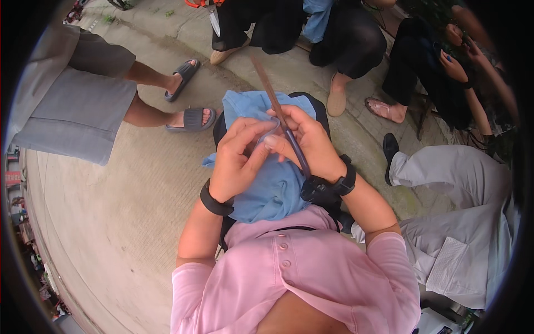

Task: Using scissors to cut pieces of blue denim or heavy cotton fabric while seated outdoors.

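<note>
Both my hands work close together above a light blue cloth (272,192) spread over my lap. My left hand (239,156) is closed, thumb and fingers pinching a thin, pale, see-through strip (271,131) that curves between the two hands. In my right hand (312,146) lies a long slim stick (275,102), brown toward its far end and dark purple toward the wrist. It slants away to the upper left, its far end blurred. My right thumb tip also meets the pale strip near the left fingers. Some fingertips are hidden behind the hands.
Several people surround me on the concrete ground (122,206). One in grey slides (194,118) stands at the left. At the far side hang orange-handled scissors (214,21). Grey-trousered legs (456,178) are close on my right, and a person with a phone sits beyond.
</note>
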### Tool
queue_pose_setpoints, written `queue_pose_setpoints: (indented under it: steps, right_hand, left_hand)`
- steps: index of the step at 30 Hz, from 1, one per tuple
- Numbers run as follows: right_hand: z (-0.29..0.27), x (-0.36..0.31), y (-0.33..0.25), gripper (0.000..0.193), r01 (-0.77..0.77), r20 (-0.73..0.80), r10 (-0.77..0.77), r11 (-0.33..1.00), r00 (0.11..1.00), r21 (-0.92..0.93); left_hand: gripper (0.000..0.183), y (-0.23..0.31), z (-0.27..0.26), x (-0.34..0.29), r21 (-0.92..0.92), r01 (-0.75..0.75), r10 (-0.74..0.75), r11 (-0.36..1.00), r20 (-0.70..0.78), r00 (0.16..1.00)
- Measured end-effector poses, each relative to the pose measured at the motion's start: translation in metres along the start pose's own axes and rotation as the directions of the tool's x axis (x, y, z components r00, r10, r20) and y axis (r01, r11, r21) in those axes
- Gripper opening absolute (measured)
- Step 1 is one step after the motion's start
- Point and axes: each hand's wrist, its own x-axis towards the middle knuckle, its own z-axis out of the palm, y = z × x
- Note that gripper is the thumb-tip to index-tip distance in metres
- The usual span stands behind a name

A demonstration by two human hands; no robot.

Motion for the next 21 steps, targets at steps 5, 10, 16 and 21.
queue_pose_setpoints:
  steps: [5, 10, 16, 21]
  right_hand:
    - [0.003, 0.008, 0.007, 0.042, -0.037, -0.087, 0.04, 0.999, 0.995, 0.035]
    - [0.0, 0.007, 0.008, 0.043, -0.001, -0.063, 0.001, 1.0, 0.998, 0.002]
    - [0.001, 0.007, 0.006, 0.044, -0.012, -0.02, 0.014, 0.998, 1.0, 0.056]
    - [-0.003, 0.006, 0.007, 0.046, 0.014, -0.011, -0.014, 1.0, 1.0, 0.021]
  left_hand:
    - [0.032, -0.004, -0.011, 0.001, -0.396, 0.184, -0.193, 0.9, 0.017, 0.981]
    - [0.021, -0.014, -0.053, 0.007, -0.751, 0.161, -0.413, 0.641, -0.16, 0.897]
    - [0.015, -0.017, -0.066, 0.005, -0.782, 0.121, -0.442, 0.612, -0.211, 0.872]
    - [0.014, -0.021, -0.06, 0.004, -0.621, 0.211, -0.444, 0.755, -0.247, 0.861]
